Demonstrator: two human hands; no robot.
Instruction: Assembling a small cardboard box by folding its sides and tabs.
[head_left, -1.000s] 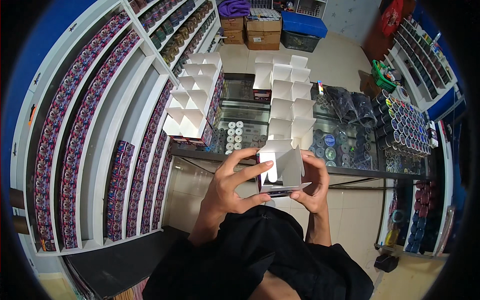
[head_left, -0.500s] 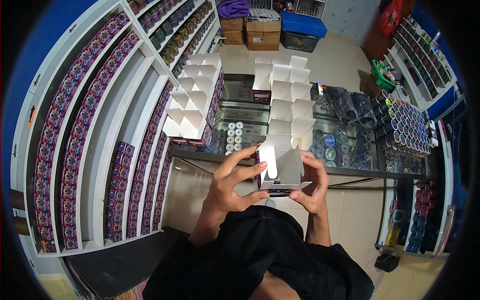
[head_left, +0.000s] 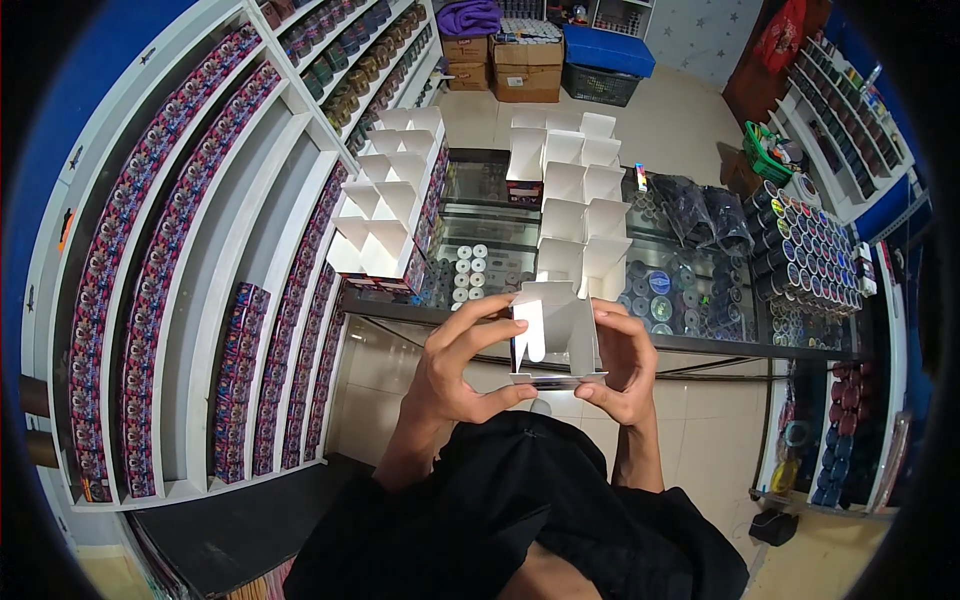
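Observation:
Between my two hands is a small open cardboard box point(head_left: 568, 335), its white-grey inside facing up and its flaps spread. My left hand point(head_left: 465, 355) grips its left side, fingers along the upper left edge and thumb at the lower near corner. On the right side, my right hand point(head_left: 625, 360) holds it, with the thumb at the near corner. Just beyond, two columns of open boxes point(head_left: 585, 215) with white flaps raised stand on a glass display counter point(head_left: 480, 228). Another group of open boxes point(head_left: 385, 215) stands on the counter's left part.
Left, a white shelf point(head_left: 190, 300) holds rows of colourful patterned boxes point(head_left: 150, 240). On the counter's right lie black plastic bags point(head_left: 700, 210) beside a stack of round-ended spools point(head_left: 805, 250). Cartons point(head_left: 527, 70) and a blue-lidded basket point(head_left: 605, 75) stand on the floor behind.
The box in my hands has tipped slightly, so more of its inside shows and less of its patterned near side. Both hands keep their hold.

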